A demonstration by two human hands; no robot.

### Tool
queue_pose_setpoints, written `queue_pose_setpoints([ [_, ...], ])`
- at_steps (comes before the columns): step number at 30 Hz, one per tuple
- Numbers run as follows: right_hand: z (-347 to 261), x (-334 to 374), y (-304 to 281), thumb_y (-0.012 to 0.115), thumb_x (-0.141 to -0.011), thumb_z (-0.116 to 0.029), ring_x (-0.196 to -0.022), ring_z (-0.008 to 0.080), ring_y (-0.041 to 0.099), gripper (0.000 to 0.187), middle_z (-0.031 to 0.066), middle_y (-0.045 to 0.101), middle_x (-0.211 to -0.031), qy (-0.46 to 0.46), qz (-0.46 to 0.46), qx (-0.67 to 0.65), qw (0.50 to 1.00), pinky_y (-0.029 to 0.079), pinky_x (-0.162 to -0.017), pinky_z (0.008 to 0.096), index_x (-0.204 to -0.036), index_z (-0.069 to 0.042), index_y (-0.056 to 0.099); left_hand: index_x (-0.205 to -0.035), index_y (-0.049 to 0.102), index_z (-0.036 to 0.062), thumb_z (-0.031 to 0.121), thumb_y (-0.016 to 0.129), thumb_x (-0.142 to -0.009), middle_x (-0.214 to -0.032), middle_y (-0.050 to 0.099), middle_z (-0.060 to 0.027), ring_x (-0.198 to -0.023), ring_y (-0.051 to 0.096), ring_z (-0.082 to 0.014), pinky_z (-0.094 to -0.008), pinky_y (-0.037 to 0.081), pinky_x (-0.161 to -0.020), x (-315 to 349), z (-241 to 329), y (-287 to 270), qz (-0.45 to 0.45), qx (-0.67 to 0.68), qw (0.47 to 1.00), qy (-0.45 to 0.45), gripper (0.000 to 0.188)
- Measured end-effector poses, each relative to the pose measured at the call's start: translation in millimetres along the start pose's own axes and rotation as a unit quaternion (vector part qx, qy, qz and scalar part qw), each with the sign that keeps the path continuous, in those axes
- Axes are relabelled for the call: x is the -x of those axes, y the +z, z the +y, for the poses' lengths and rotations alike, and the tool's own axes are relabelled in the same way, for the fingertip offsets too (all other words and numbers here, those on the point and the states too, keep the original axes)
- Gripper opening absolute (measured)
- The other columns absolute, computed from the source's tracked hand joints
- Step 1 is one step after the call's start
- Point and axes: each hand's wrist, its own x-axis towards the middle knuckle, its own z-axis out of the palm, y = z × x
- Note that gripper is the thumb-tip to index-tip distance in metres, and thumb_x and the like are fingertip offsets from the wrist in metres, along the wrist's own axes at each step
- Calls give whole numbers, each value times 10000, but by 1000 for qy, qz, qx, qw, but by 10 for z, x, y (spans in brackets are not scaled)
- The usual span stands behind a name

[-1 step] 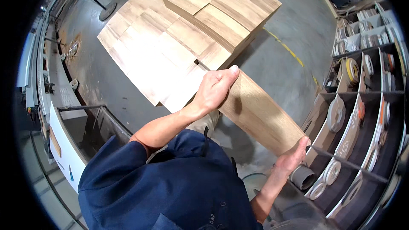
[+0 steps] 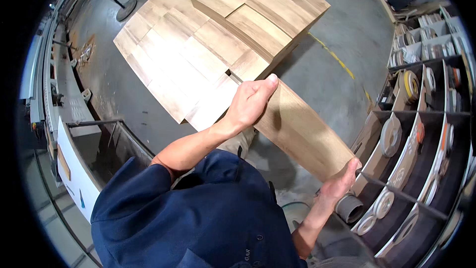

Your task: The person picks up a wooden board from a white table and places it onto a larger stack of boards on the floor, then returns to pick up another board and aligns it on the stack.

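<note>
A flat, light wood-grain board (image 2: pixel 307 134) is held at a slant in front of my body. My left hand (image 2: pixel 252 101) grips its far left end, thumb on top at the corner. At the near right end, my right hand (image 2: pixel 342 181) closes round the other edge, its fingers mostly hidden beneath. Just beyond my left hand lies a large stack of similar wood-grain boards (image 2: pixel 198 54), laid side by side in layers. The stack stands higher at its right part.
Shelving (image 2: pixel 426 114) with rolls of edge-banding tape lines the right side, close to my right hand. A grey tube (image 2: pixel 350 208) sits beside it. To my left stands an open dark bin (image 2: pixel 116 141) beside a white panel (image 2: pixel 74 173). A yellow line (image 2: pixel 339 62) crosses the floor.
</note>
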Motion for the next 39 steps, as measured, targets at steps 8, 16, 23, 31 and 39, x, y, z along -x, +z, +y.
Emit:
queue_pose_setpoints([
  [8,60,-1121,608,427,-923,-471,-1109,245,501,550,129,541,-1175,149,-104,-21,983,378,-944,384,-1189,5,498,-551,407,-8,415,402,-947,-520,326,1,-551,332,-94,-312,323,-491,-995,108,-80,61,-14,998,-19,580],
  [16,645,-2081,1204,392,-927,-499,-1180,275,452,589,120,465,-1300,310,-153,-113,931,354,-995,419,-1279,-29,426,-697,578,17,294,566,-892,-554,432,39,-526,398,-56,-250,340,-465,-1642,280,-506,6,-19,991,-130,339],
  [23,1688,-2457,2056,347,-957,-444,-1238,291,398,582,135,391,-1373,395,-143,-77,904,317,-1043,420,-1341,-6,347,-937,616,19,92,656,-817,-796,623,-30,-694,589,-122,-270,510,-675,-2287,-952,-813,241,319,900,-172,145],
  [31,1737,-2945,2362,366,-961,-376,-1251,308,389,550,156,375,-1376,451,-266,-90,847,328,-1039,469,-1358,-3,289,-989,605,-50,81,611,-852,-856,627,-71,-728,602,-142,-255,526,-668,-2749,-860,-717,388,302,858,-147,189],
  [39,1926,-3112,2511,445,-952,-308,-1187,297,452,482,147,419,-1327,512,-323,-19,795,387,-982,466,-1322,-19,335,-969,631,-42,71,600,-858,-793,615,-53,-675,569,-116,-250,508,-646,-3022,-1182,-976,422,294,840,-170,161],
])
